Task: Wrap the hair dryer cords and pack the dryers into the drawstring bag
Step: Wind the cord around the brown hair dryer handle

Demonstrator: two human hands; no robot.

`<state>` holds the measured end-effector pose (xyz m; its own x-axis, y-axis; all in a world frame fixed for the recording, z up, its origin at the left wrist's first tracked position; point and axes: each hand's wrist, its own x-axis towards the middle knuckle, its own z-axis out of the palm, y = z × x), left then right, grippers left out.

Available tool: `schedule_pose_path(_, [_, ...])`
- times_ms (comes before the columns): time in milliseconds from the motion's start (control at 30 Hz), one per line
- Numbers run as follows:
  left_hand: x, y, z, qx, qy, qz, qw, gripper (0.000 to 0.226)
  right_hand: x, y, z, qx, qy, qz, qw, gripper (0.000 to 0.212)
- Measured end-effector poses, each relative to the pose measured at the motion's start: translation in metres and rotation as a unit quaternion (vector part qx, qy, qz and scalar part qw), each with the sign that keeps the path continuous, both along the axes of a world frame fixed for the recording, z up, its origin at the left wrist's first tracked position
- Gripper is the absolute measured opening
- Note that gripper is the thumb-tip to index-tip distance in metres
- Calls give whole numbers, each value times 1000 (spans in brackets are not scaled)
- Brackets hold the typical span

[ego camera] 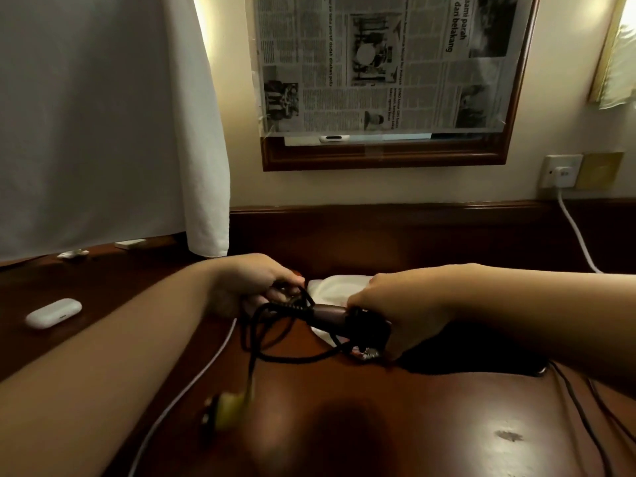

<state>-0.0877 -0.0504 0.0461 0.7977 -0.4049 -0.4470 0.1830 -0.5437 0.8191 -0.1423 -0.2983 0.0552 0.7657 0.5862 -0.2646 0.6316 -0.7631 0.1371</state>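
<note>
A dark hair dryer (339, 320) is held above the brown wooden table (395, 425). My right hand (395, 313) grips its body end. My left hand (251, 285) is closed on the black cord (275, 325) near the handle end, where loops of cord hang down. The cord trails to a yellowish plug (229, 406), blurred, dangling over the table. Behind the dryer lies a white drawstring bag (332, 285), partly hidden by my hands. A dark object (481, 356) under my right forearm is mostly hidden.
A white earbud case (53, 313) rests at the left. A white cable (192, 380) runs across the table. Thin black cords (592, 407) lie at the right. A wall socket (561, 170) with a white cable sits at the back right. A white curtain (103, 115) hangs at the left.
</note>
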Motion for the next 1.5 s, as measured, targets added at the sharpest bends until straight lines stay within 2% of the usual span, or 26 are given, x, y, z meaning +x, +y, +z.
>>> schedule_pose_path(33, [-4,9,6,-34,28,-5,999,34,5,-4,-3,-24,-13,-12,1000,52])
schedule_pose_path(133, [-10,5,6,-47,47,-30,997,31,15,-14,-9,-73,-50,-34,996,53])
schedule_pose_path(300, [-30,-10,8,-69,-9,-26,997,33,29,-15,-11,-94,-86,-59,990,53])
schedule_pose_path(400, [-38,-33,2,-54,-123,-4,991,30,40,-13,-9,-49,-93,-80,991,50])
schedule_pose_path(500, [-43,-63,-16,-143,-211,47,966,25,49,-12,-2,39,-95,-94,990,45])
schedule_pose_path(567, [-49,-76,-29,-189,-226,45,955,23,51,-10,3,95,-83,-94,988,44])
schedule_pose_path(767, [-58,-64,-46,-261,-217,-35,940,25,39,-9,16,215,-35,-65,974,44])
schedule_pose_path(900, [-54,-36,-54,-242,-157,-54,956,49,24,-19,27,274,-2,-44,961,89])
schedule_pose_path(967, [-50,-26,-60,-259,-119,-60,957,55,14,-18,29,274,11,-25,961,100])
schedule_pose_path(1167, [-36,-6,-76,-308,-83,-74,945,53,-8,-9,29,242,5,-1,970,79])
schedule_pose_path(1300, [-29,1,-85,-285,-26,-131,949,46,-17,-6,33,255,5,13,967,74])
schedule_pose_path(1400, [-24,-1,-89,-236,-17,-161,958,48,-27,-3,34,242,13,18,970,68])
schedule_pose_path(1500, [-15,-2,-77,-120,-22,-185,975,45,-34,-2,29,211,6,12,977,63])
